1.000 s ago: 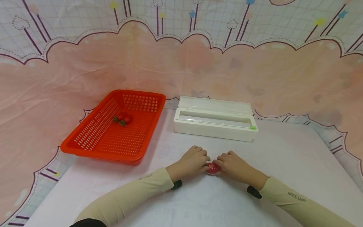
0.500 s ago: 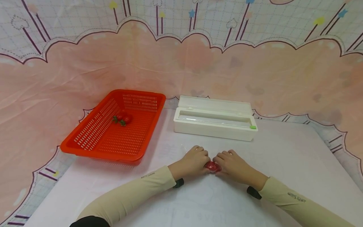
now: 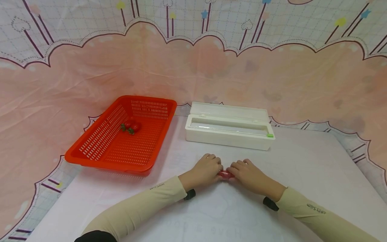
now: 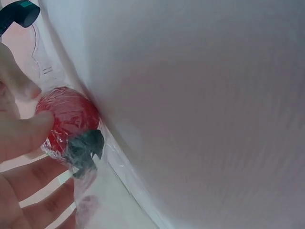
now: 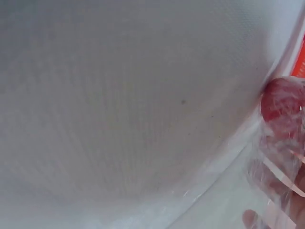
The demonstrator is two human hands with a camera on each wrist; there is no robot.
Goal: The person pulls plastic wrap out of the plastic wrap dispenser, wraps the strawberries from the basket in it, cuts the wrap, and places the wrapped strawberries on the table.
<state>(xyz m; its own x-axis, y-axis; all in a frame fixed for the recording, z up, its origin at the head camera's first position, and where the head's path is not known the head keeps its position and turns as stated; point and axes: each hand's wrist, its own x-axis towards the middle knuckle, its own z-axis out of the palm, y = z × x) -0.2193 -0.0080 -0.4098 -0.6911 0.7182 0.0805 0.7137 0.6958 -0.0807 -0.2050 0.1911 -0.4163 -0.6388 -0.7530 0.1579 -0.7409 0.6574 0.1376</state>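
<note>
A red tomato [image 3: 225, 174] wrapped in clear plastic film lies between my two hands in the head view. My left hand [image 3: 206, 169] grips its left side, fingers curled over the far side. From the right, my right hand [image 3: 248, 176] holds the wrapped tomato, fingers bent. In the left wrist view the tomato [image 4: 66, 112] shows its dark green stem leaves [image 4: 86, 148] under wrinkled wrap, with the thumb [image 4: 28, 131] pressed against it. Loose film [image 5: 267, 176] spreads below the tomato [image 5: 276, 102] over the fingers in the right wrist view.
An orange-red plastic basket [image 3: 142, 153] at the left holds tomatoes [image 3: 134, 127] with green stems. Behind my hands, a white cling film dispenser [image 3: 226, 138] stands with its lid raised and a green slider at its right end. A patterned cloth [image 3: 211, 74] hangs behind the white tabletop [image 3: 302, 161].
The wrapped tomato has turned and moved slightly away from me between my hands, and less of its red shows now. Both hands have shifted a little forward. Basket and dispenser stay put.
</note>
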